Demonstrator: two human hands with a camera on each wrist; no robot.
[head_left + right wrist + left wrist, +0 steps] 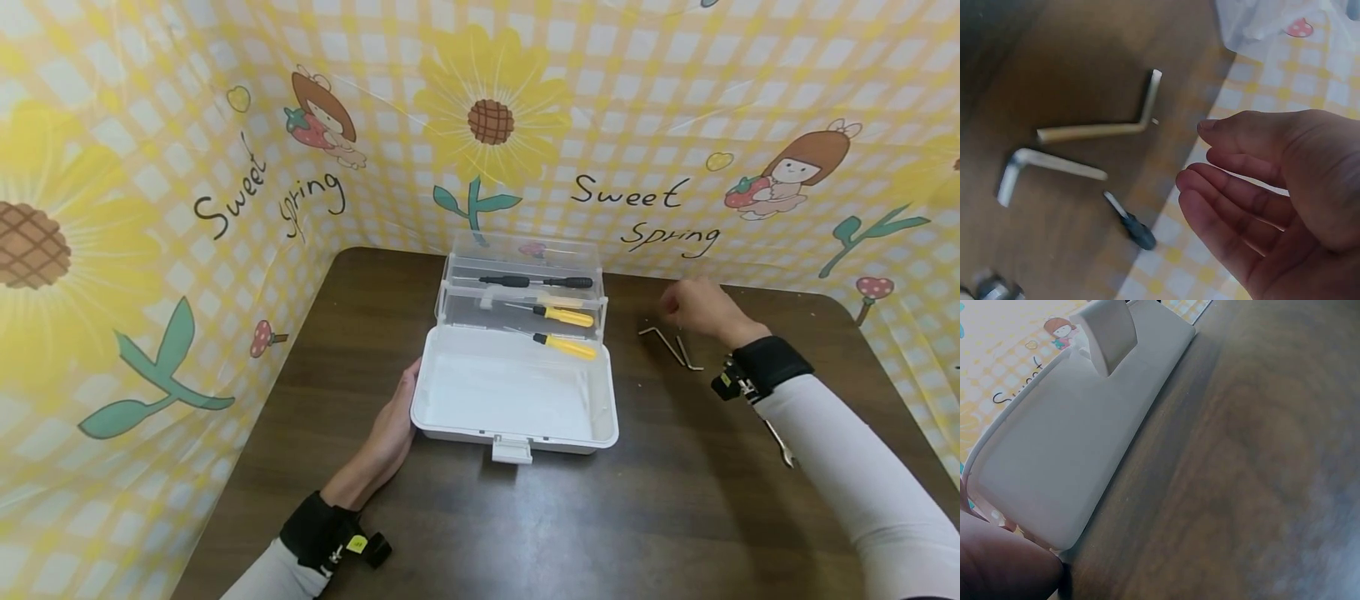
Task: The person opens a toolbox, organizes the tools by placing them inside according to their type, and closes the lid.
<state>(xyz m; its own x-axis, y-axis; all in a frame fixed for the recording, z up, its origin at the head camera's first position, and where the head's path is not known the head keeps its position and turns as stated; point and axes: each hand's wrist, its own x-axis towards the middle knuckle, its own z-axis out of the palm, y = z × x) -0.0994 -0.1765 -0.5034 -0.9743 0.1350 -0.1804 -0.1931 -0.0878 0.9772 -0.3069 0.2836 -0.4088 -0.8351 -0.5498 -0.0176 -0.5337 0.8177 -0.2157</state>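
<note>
My right sleeve (862, 475) was nearest the head camera, crossing the right half of the table (517, 533). From under it poked one end of a wrench (785, 454), toward the right edge. My right hand (705, 310) was up by the far edge; the right wrist view showed it released, fingers softly bent around nothing. That view also gave me a small dark-handled screwdriver (1138, 231), which I couldn't make out from the head, close to the far edge beside two L-shaped hex keys (1091, 132). Left of these, the white box (510, 387) stood open near the far edge, its clear trays (465, 310) holding a black tool (513, 282) and two yellow-handled screwdrivers (567, 317), none of which my left wrist view caught. What it did show was the box's front wall and jutting latch (1113, 337). My left hand (392, 425) touched the box's left side, unclenched, fingers extended along it.
</note>
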